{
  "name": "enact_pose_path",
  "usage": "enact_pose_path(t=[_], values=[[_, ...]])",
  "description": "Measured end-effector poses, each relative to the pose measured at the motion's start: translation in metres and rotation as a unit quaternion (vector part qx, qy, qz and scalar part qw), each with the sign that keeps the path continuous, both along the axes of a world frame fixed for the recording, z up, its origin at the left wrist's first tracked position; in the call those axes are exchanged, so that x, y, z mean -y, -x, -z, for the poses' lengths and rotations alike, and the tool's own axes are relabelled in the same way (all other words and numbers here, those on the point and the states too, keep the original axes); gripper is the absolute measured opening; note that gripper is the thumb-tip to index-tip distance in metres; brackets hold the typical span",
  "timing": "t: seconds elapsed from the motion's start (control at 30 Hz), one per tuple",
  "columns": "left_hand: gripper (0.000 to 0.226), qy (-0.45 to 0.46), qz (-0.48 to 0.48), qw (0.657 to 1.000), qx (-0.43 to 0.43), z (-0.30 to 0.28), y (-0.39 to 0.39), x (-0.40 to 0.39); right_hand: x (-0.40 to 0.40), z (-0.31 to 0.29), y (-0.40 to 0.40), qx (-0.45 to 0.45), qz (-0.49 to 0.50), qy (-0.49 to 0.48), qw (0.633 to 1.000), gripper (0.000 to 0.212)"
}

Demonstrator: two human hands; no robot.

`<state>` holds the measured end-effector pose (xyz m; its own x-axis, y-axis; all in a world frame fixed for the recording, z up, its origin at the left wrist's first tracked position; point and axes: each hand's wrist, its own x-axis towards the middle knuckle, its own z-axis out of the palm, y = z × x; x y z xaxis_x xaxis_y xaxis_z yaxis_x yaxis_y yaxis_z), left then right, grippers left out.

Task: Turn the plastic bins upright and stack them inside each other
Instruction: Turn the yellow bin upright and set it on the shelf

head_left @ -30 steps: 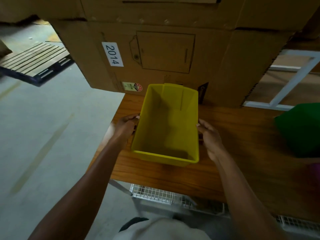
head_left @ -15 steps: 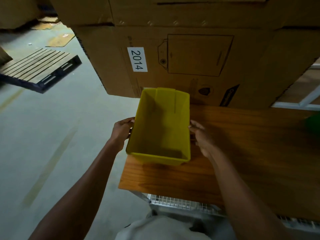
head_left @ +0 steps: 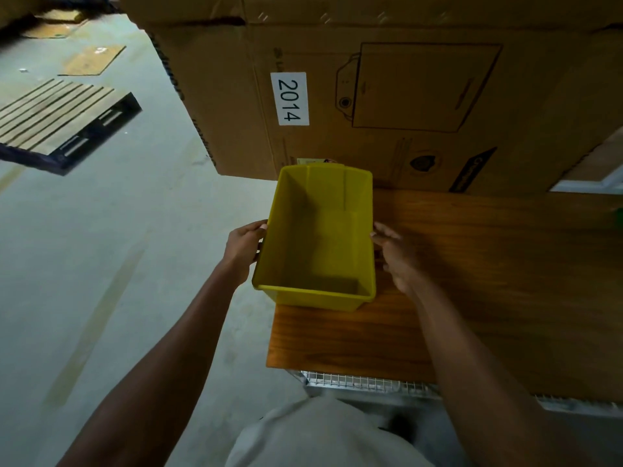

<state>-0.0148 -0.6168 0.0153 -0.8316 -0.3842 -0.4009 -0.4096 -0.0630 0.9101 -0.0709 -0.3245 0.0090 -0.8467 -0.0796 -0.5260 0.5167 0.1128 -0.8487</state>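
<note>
A yellow plastic bin (head_left: 320, 244) stands upright, mouth up and empty, at the left end of the wooden table (head_left: 488, 281); its left side overhangs the table's edge. My left hand (head_left: 243, 246) grips the bin's left wall just under the rim. My right hand (head_left: 396, 252) lies against the bin's right wall, fingers on the rim. A sliver of green (head_left: 619, 210) shows at the far right edge; I cannot tell what it is.
A big cardboard box (head_left: 387, 96) labelled 2014 stands right behind the bin. A wooden pallet (head_left: 57, 119) lies on the concrete floor (head_left: 101, 264) at left. A wire mesh rack (head_left: 364, 382) sits below the table's near edge.
The bin has shifted left along the table, held by both hands, to the table's left end. The view has swung left, and the green bin at right has gone almost out of frame.
</note>
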Motion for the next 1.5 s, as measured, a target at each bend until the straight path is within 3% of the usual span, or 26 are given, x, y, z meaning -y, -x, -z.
enact_pose_path(t=[1.33, 1.43, 1.5], values=[[0.029, -0.011, -0.013, 1.000, 0.011, 0.004, -0.006, 0.000, -0.002, -0.001, -0.012, -0.027, 0.006, -0.004, 1.000, 0.046], [0.029, 0.022, -0.022, 1.000, 0.007, -0.001, -0.009, -0.004, -0.004, -0.005, -0.017, -0.038, 0.007, -0.011, 0.999, 0.044], [0.033, 0.100, -0.038, 0.994, -0.018, -0.005, -0.011, -0.010, -0.009, -0.012, -0.024, -0.052, 0.016, -0.018, 0.998, 0.040]])
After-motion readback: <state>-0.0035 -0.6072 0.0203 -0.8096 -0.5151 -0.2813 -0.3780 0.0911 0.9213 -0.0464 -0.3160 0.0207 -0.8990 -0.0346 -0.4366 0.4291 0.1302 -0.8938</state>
